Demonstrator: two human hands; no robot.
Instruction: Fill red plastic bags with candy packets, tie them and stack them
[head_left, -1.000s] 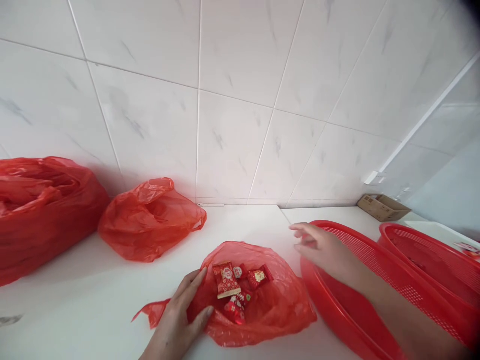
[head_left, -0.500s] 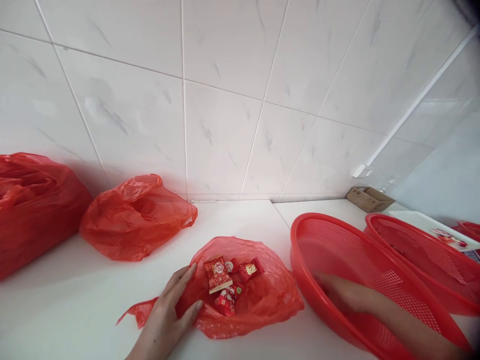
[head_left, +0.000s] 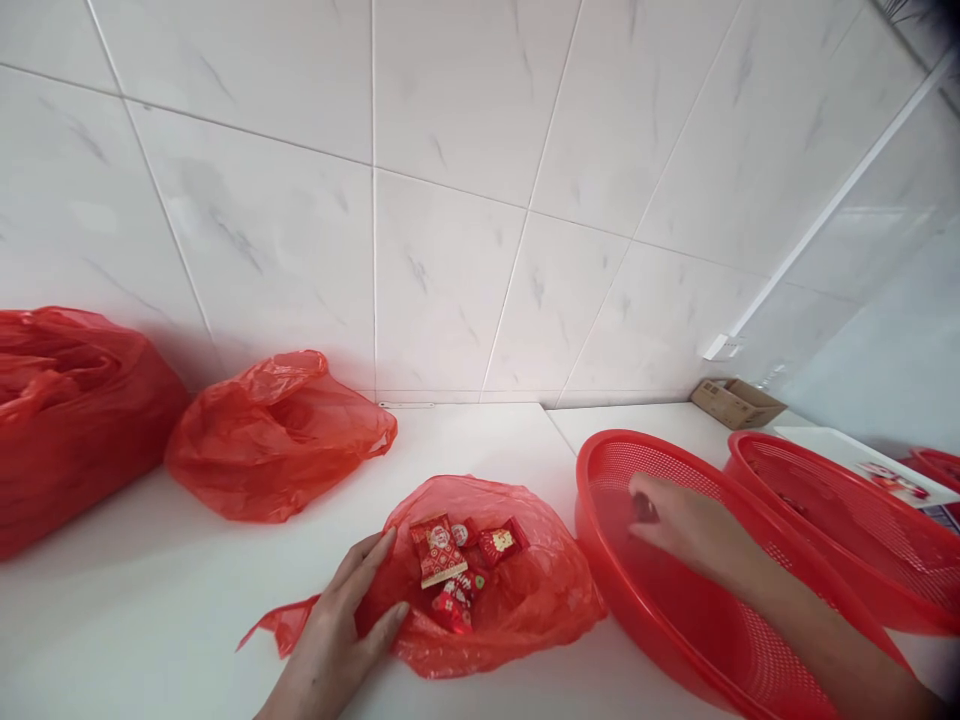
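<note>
A red plastic bag [head_left: 525, 600] lies spread open on the white table. Inside it are several small red wrapped candies [head_left: 439, 548], some with gold print. At the bag's left side, my left hand [head_left: 345, 610] holds its rim, thumb on the near edge and fingers along the far one. My right hand [head_left: 679, 515] is over the red perforated basket [head_left: 645, 610], at its left end. Its fingers are closed on a small dark red piece, like a candy, mostly hidden by the fingers.
Behind the left hand sit a crumpled red bag [head_left: 277, 440] and a larger, full red bag [head_left: 82, 430]. Another red basket [head_left: 840, 500] stands on the right, beside a white tray [head_left: 817, 440]. A small cardboard box [head_left: 735, 403] is near the tiled wall.
My right hand has come up from deep in the basket, now with a small dark red piece between its fingers. My left hand stays on the bag.
</note>
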